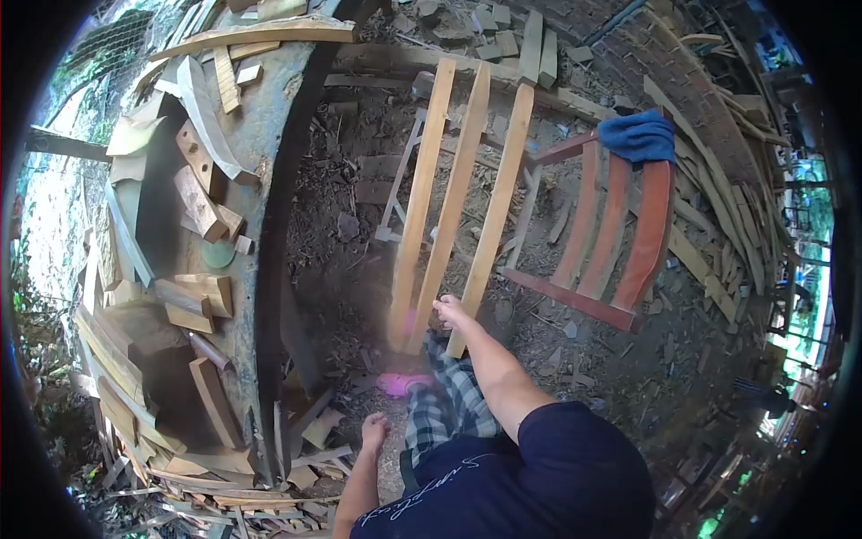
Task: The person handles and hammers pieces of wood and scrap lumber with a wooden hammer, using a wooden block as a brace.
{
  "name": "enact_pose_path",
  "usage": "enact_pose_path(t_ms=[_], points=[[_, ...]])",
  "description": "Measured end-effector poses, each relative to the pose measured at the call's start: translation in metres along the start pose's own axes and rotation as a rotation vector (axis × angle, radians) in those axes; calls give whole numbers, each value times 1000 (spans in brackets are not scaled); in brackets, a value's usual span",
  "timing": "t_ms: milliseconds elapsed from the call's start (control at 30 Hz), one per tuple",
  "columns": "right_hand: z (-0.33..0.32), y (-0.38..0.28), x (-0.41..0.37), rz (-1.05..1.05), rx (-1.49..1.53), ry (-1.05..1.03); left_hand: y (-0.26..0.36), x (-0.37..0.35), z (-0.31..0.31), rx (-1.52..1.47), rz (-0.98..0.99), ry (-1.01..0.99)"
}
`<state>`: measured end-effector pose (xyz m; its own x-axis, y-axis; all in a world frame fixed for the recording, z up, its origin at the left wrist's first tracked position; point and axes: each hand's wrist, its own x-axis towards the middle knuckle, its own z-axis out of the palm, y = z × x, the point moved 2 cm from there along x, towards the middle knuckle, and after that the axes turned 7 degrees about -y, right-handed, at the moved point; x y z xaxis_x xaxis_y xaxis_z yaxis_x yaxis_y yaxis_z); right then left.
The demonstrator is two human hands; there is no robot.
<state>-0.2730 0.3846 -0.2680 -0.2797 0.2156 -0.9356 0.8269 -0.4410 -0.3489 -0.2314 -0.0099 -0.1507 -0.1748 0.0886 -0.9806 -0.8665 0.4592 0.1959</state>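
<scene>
My right hand [451, 312] reaches forward with its fingers closed, right at the edge of the middle wooden strip [456, 207]. What is in those fingers, if anything, is too small to make out. A left strip [422, 198] and a right strip [495, 216] lie alongside it, all three long, pale and slightly curved. Under them shows a light metal stand [404, 175]. Down by my left side, my left hand [375, 431] is loosely curled into a fist with nothing showing in it.
A worn workbench [285, 99] on the left carries several wood offcuts. To the right stands a reddish-brown chair [645, 242] with a blue cloth [637, 136] over its corner. Wood scraps litter the ground, and a pink shoe [402, 384] shows by my feet.
</scene>
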Motion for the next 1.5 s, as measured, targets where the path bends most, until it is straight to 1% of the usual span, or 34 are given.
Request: enact_pose_path(t_ms=[67, 100, 133, 167, 200, 233, 267, 367, 500, 567, 600, 667, 700, 767, 867, 933, 967, 1000, 1067, 1100, 1167, 1200, 1267, 1333, 1400, 1467, 1500], points=[[-7, -6, 6, -22, -217, -15, 12, 4, 6, -9, 15, -19], [-9, -9, 8, -14, -217, -19, 23, 2, 10, -3, 31, -22], [-10, -13, 10, -38, -282, 11, 36, 0, 15, 3, 49, -25], [-13, -17, 12, -63, -348, 41, 55, -10, 21, 30, 25, -21], [-15, -24, 8, -55, -345, 37, 64, -11, 24, 33, 16, -17], [-21, -42, 11, -84, -343, 23, 79, -2, 30, 20, 52, -22], [-23, -47, 9, -102, -338, 6, 84, -2, 31, 11, 78, -26], [-28, -53, 2, -105, -289, 20, 93, -6, 32, 8, 71, -25], [-38, -39, 17, -96, -284, 34, 95, -8, 32, 36, 70, 9], [-44, -34, 19, -112, -441, 164, 94, -9, 33, 32, 71, 11], [-46, -23, 28, -114, -445, 168, 92, -10, 33, 29, 63, 16], [-51, 1, 53, -281, -412, 255, 90, -12, 36, 3, 64, 9], [-49, -11, 38, -283, -421, 253, 86, -12, 37, -6, 60, 12], [-44, -34, 5, -98, -309, 152, 75, -11, 36, -20, 55, 14], [-33, -56, -23, -58, -318, 110, 50, 10, 29, -58, 44, -22], [-24, -64, -35, -75, -381, 85, 33, 22, 22, -91, 83, -79], [-20, -67, -39, -93, -437, 53, 32, 20, 22, -116, 85, -50], [-17, -67, -40, -91, -449, 48, 33, 16, 23, -129, 82, -48], [-7, -63, -38, -69, -452, 3, 31, 9, 20, -152, 139, 10], [-1, -59, -34, -66, -459, -5, 27, 5, 19, -151, 126, 19], [12, -47, -22, -38, -275, -35, 18, -3, 16, -143, 99, 23], [21, -46, -21, -27, -280, -42, 10, -4, 14, -128, 75, 21], [42, -45, -10, -41, -81, -142, -11, -4, 12, -158, 39, 35], [66, -42, 12, -121, -158, -47, -37, -1, 11, -192, -7, 48], [91, -54, 11, -243, -425, 260, -63, 3, 11, -218, -31, 35], [111, -61, 22, -155, -383, 360, -85, 2, 11, -196, -84, 29], [118, -61, 31, -142, -392, 357, -93, 3, 12, -167, -113, 19]])
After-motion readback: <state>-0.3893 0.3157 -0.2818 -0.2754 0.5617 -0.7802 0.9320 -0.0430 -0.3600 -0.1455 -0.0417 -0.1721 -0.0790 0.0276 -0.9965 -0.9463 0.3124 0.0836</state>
